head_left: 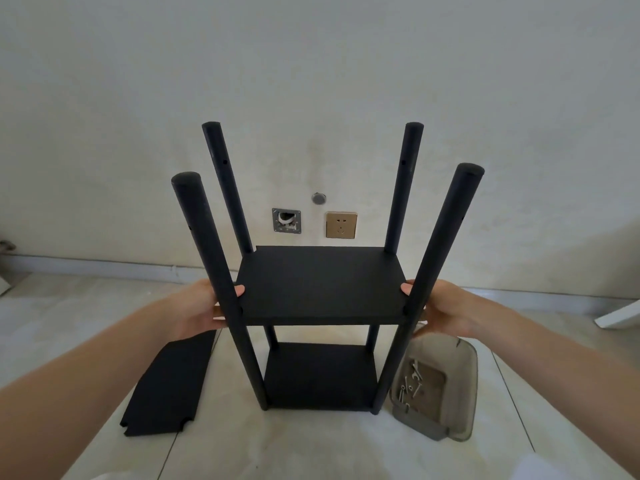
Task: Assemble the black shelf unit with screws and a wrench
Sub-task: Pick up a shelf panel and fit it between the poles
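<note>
The black shelf unit stands upright on the floor, with a lower board [320,375] and a middle board [320,284] set between several round black posts [207,251]. My left hand [199,306] grips the middle board's left edge, thumb on top beside the front left post. My right hand [440,308] grips the right edge the same way, behind the front right post [443,251]. A loose black shelf board [169,386] lies flat on the floor at the left. Screws and a small wrench [412,381] lie in a clear grey plastic tray [464,393] at the right.
The wall stands close behind the unit, with a gold socket [341,225], an open wall box [286,220] and a round cap [318,198]. Pale floor tiles surround the unit. A white object [620,315] lies at the far right by the skirting.
</note>
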